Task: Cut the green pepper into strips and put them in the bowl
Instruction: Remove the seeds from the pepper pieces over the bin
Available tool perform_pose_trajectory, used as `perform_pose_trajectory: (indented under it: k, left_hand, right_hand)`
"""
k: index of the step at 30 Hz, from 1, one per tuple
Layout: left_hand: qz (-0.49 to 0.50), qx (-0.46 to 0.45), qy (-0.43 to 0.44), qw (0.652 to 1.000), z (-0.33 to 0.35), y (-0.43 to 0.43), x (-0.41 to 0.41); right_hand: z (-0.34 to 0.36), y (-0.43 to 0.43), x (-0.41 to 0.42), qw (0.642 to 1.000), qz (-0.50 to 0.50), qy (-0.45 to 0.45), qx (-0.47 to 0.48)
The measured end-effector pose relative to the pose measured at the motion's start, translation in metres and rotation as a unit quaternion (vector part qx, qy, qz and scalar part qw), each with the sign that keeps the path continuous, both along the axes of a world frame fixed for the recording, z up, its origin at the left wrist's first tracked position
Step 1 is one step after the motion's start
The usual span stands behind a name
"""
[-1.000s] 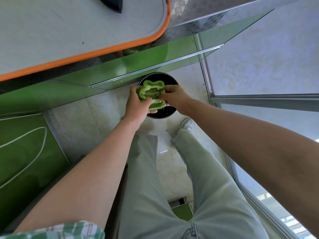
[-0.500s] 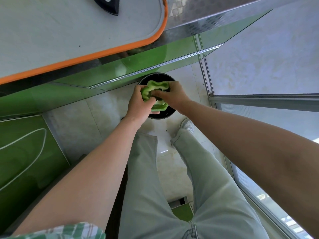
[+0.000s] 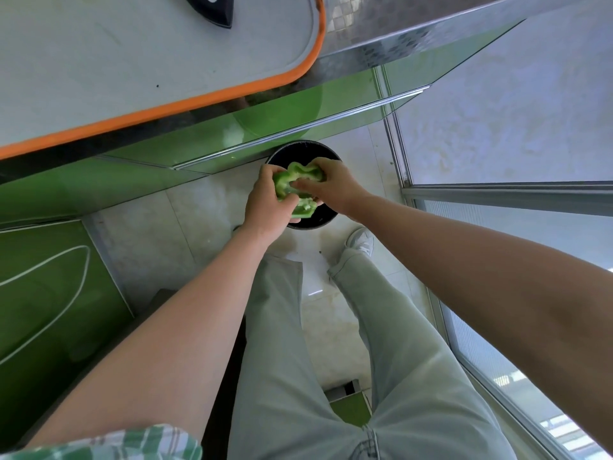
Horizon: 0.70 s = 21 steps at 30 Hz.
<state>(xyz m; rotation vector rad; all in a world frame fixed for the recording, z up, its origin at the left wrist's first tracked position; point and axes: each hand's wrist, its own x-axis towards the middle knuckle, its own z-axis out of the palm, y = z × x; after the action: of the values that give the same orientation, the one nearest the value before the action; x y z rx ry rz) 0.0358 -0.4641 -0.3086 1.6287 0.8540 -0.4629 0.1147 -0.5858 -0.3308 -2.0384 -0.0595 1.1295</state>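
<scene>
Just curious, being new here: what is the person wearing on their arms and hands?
Nothing on the hands: the left hand and right hand are bare, with no gloves, rings or watch in view. Both forearms are uncovered. A green-and-white checked sleeve shows on the upper left arm.

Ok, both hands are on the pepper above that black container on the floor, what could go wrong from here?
1. The left hand holds the green pepper right above the black container while the right hand digs into it; a slip could drop the pepper in.
2. Loose bits may miss the container and land on the floor by the shoe.
</scene>
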Motion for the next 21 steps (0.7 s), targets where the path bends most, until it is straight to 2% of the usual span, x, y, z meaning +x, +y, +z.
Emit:
perform_pose_trajectory:
  k: [3, 7, 10, 14, 18, 21]
  left_hand:
    - [0.021, -0.014, -0.010, 1.000, 0.001, 0.000, 0.001]
    - [0.001, 0.031, -0.017, 0.999, -0.005, 0.006, 0.000]
    - [-0.023, 0.082, -0.029, 0.996, -0.007, 0.004, -0.001]
    - [-0.033, 0.054, -0.028, 0.998, -0.008, 0.003, -0.002]
    - [-0.012, 0.021, -0.024, 0.999, -0.003, 0.001, 0.000]
    - [-0.022, 0.051, -0.016, 0.998, -0.004, 0.004, 0.000]
  right_hand:
    - [-0.002, 0.000, 0.002, 0.999, -0.012, -0.051, -0.008]
    - [-0.004, -0.005, -0.001, 0.999, -0.021, 0.049, -0.012]
    - [-0.004, -0.011, -0.003, 0.995, -0.035, 0.090, -0.028]
    - [0.000, -0.009, -0.002, 0.992, -0.081, 0.090, 0.022]
    - [0.000, 0.001, -0.001, 0.999, -0.040, 0.023, -0.015]
    - [0.002, -0.002, 0.002, 0.996, -0.037, 0.078, -0.008]
